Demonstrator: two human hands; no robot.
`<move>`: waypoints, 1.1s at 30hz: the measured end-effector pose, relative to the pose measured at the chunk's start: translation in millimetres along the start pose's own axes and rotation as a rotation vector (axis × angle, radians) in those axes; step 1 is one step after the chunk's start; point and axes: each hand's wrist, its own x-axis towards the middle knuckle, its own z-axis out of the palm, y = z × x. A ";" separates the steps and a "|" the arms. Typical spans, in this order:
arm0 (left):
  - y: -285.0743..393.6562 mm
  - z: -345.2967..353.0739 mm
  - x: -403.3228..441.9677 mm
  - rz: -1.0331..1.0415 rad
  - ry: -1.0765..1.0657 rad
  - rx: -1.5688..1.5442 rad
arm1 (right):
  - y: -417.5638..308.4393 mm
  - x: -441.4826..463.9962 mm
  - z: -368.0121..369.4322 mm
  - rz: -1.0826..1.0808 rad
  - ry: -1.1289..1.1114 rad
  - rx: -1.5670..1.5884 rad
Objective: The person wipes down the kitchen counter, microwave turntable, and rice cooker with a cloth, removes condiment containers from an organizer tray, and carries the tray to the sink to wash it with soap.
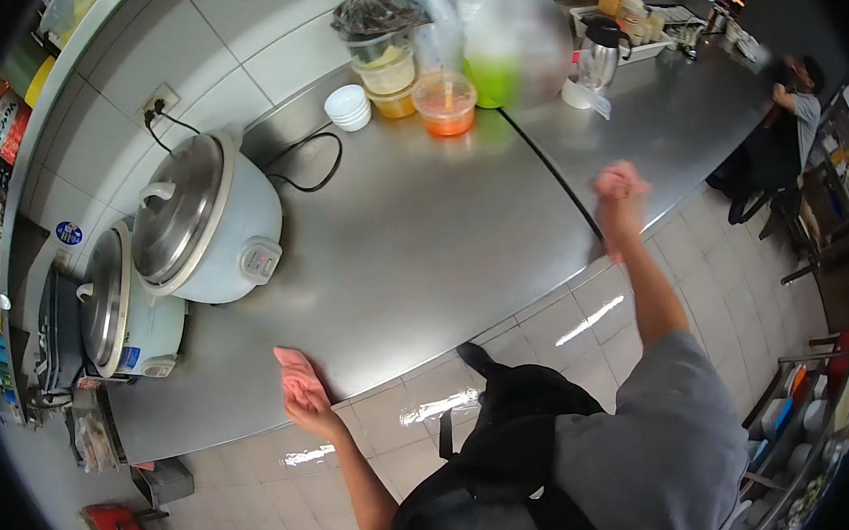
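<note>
At the front edge of the steel counter [414,256], my left hand [309,413] is closed round a folded pink cloth [297,370], which lies against the counter top. My right hand [623,220] is farther along the counter on the right, near its front edge and just past a dark seam. It is closed on what looks like a second, crumpled pink cloth [621,180]; the hand is a little blurred and its fingers are partly hidden.
Two large rice cookers [207,221] [117,306] stand at the left, a black cord beside one. Along the wall are white bowls [348,107], stacked tubs [387,76], an orange-filled container [447,104], a blurred green-bottomed bag [493,78] and a steel jug [602,53]. A person [789,121] sits far right.
</note>
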 end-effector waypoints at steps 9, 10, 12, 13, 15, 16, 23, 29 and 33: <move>148.2 -22.6 -78.7 -0.322 -0.242 -0.339 | -64.2 -35.7 35.3 -0.053 -0.394 -0.671; 159.8 -7.2 -84.0 -0.165 -0.244 -0.345 | -14.8 -46.7 75.4 -0.335 -0.267 -0.927; 200.4 18.4 -90.1 0.044 -0.284 -0.387 | 29.7 -64.8 135.8 -0.538 -0.058 -1.080; 228.4 29.4 -92.9 0.048 -0.286 -0.389 | 28.6 -62.9 142.8 -0.489 -0.067 -0.963; 282.8 49.7 -96.8 0.152 -0.388 -0.415 | 27.9 -38.8 117.9 -0.502 -0.203 -0.863; 304.6 63.0 -102.9 0.154 -0.394 -0.413 | 31.5 -24.0 102.8 -0.520 -0.343 -0.762; 395.7 172.5 -183.0 0.412 -0.584 -0.175 | 192.4 154.5 -174.1 -0.189 -0.034 -1.045; 421.5 233.2 -205.2 0.484 -0.682 0.146 | 181.9 227.4 -273.7 -0.030 0.037 -1.403; 424.2 269.7 -188.9 0.485 -0.607 0.315 | 167.8 154.0 -138.3 -0.429 -0.172 -0.830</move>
